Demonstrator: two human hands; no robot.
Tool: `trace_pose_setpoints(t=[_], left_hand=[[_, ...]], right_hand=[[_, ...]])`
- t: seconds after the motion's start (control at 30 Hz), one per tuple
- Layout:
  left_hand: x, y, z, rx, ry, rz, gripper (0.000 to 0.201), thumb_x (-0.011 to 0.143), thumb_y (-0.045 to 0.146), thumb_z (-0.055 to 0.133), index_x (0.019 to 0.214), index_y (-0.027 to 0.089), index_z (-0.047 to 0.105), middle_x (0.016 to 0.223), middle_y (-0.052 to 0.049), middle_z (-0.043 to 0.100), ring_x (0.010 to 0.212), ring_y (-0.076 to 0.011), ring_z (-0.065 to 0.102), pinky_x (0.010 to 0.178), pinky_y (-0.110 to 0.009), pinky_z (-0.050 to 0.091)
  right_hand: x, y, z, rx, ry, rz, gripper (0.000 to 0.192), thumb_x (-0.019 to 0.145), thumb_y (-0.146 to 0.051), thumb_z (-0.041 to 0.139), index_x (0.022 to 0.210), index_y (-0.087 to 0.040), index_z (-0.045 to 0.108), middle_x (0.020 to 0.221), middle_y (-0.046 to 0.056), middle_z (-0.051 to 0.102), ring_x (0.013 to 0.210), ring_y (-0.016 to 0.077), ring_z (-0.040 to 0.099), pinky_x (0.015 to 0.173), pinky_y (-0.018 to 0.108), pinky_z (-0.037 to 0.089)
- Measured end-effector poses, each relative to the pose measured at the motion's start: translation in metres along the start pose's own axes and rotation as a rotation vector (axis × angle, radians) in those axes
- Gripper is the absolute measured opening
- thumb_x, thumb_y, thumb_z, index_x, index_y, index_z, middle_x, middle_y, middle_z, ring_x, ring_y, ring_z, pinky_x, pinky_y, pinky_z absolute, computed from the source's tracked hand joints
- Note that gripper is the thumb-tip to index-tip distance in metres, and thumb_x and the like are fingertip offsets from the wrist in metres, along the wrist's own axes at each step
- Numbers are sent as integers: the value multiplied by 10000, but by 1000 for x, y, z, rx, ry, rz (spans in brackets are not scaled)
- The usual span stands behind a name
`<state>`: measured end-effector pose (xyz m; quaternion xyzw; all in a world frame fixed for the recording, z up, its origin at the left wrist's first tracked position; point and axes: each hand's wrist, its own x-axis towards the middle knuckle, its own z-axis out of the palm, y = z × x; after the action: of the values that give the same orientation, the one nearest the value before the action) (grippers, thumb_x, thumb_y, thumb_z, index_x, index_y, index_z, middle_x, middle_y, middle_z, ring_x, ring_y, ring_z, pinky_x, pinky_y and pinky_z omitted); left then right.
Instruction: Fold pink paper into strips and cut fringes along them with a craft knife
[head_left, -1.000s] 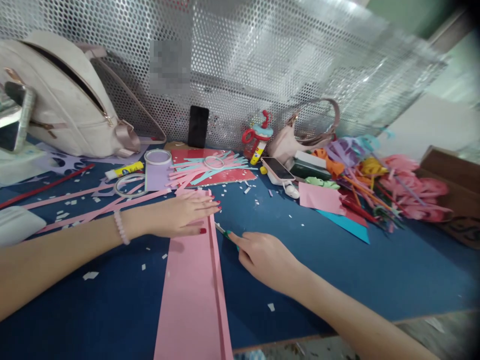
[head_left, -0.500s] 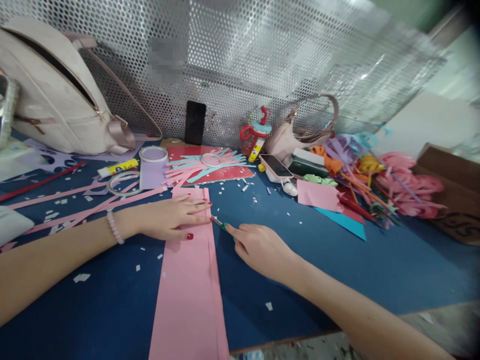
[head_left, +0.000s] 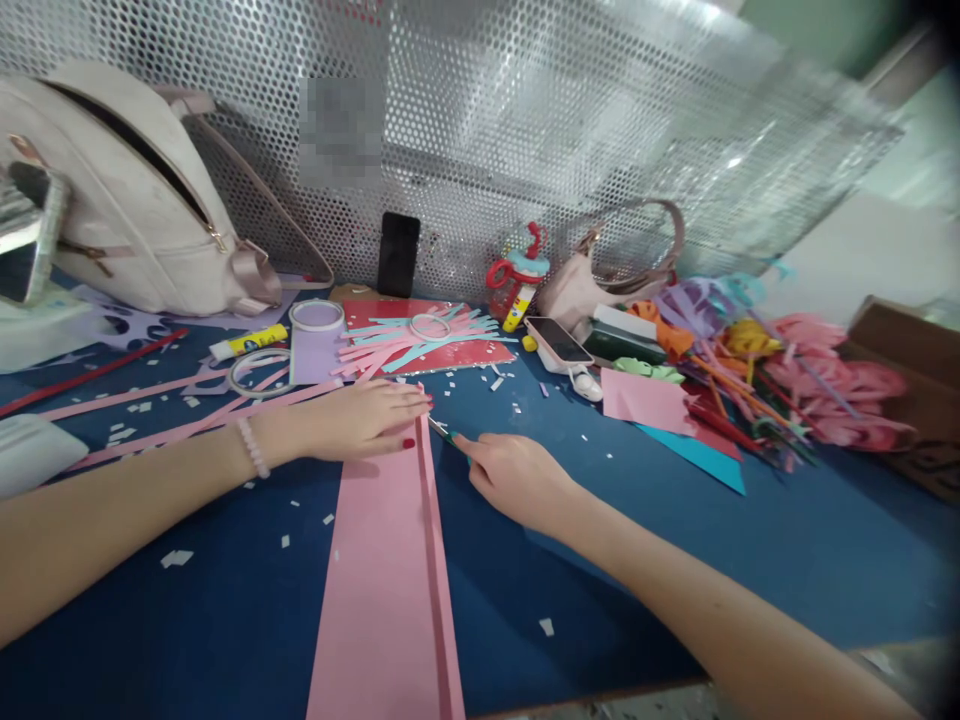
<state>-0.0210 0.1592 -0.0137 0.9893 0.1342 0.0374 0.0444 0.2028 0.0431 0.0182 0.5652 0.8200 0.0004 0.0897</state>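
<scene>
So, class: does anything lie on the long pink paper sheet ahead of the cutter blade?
Yes: the left hand lies flat across the long pink paper sheet, fingertips beside the small green-handled cutter held by the right hand.

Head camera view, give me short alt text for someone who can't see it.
A left hand presses flat on a long pink paper sheet on a blue table, while the right hand holds a small green-handled cutting tool at the sheet's right edge. Paper strips, tape rolls, a glue stick and bags lie behind.

We see a long pink paper sheet (head_left: pixel 379 570) on the dark blue table (head_left: pixel 225 620), a silver perforated metal screen (head_left: pixel 525 130) behind.
</scene>
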Motion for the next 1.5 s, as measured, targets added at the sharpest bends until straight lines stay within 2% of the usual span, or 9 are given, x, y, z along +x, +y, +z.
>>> trace_pose_setpoints(t=[0.17, 0.47, 0.67, 0.8, 0.9, 0.97, 1.1, 1.33, 1.5], left_hand=[[2, -10, 7, 19, -49, -19, 735, 900, 625, 410, 1468, 171, 296, 1522, -145, 263, 1409, -302, 209, 1130, -489, 31], [-2, -11, 12, 12, -34, -25, 736, 897, 639, 394, 1481, 212, 259, 1536, -126, 235, 1412, -283, 210, 1132, -466, 38], [-4, -12, 17, 15, 7, -73, 751, 928, 594, 361, 1494, 132, 186, 1543, -159, 181, 1420, -272, 185, 1141, -459, 49], [-5, -5, 7, 30, 51, -42, 604, 932, 470, 427, 1435, 145, 347, 1518, -139, 284, 1414, -271, 206, 1151, -463, 61], [-4, 2, 0, 57, 110, 139, 384, 920, 323, 455, 1265, 193, 563, 1445, -103, 431, 1363, -264, 330, 1154, -459, 126], [-3, 5, -1, 51, 138, 246, 340, 919, 249, 436, 1209, 210, 608, 1398, -88, 493, 1311, -251, 415, 1149, -459, 167], [-1, 6, 3, -4, 117, 268, 386, 917, 206, 415, 1273, 200, 563, 1374, -78, 519, 1297, -237, 436, 1156, -463, 148], [2, 6, -2, -217, 178, 148, 425, 949, 211, 366, 1362, 178, 462, 1424, -67, 464, 1307, -194, 421, 1125, -371, 249], [0, 6, -2, -297, 173, 121, 387, 970, 255, 357, 1331, 200, 488, 1434, -53, 454, 1325, -195, 396, 1127, -359, 249]], right_hand=[[0, -1, 1, -17, 7, 14, 419, 896, -156, 402, 1282, -151, 566, 886, 77, 692, 810, 194, 656, 665, 271, 444], [17, 12, 4, -30, 46, 79, 439, 891, -153, 396, 1300, -133, 552, 905, 94, 693, 813, 206, 657, 658, 275, 441], [6, 25, 6, 75, 74, 57, 428, 897, -167, 396, 1286, -181, 574, 920, 53, 696, 803, 171, 645, 671, 255, 432], [-6, 35, 9, 199, 109, 28, 431, 879, -154, 412, 1270, -184, 591, 904, 48, 697, 808, 169, 641, 695, 257, 443], [-10, 38, 13, 245, 121, 20, 433, 873, -156, 415, 1263, -201, 598, 920, 49, 704, 824, 171, 646, 711, 260, 456], [-11, 38, 16, 274, 121, 8, 432, 872, -154, 412, 1257, -205, 603, 949, 52, 708, 845, 173, 649, 729, 263, 462], [-10, 40, 20, 326, 134, -29, 424, 870, -152, 416, 1241, -204, 613, 969, 50, 708, 852, 174, 648, 738, 269, 463], [-12, 48, 18, 427, 138, -189, 432, 870, -127, 409, 1249, -198, 604, 927, 47, 689, 817, 153, 625, 735, 259, 446], [-7, 42, 20, 343, 109, -239, 454, 866, -120, 406, 1280, -191, 579, 891, 50, 668, 798, 150, 613, 719, 252, 432]])
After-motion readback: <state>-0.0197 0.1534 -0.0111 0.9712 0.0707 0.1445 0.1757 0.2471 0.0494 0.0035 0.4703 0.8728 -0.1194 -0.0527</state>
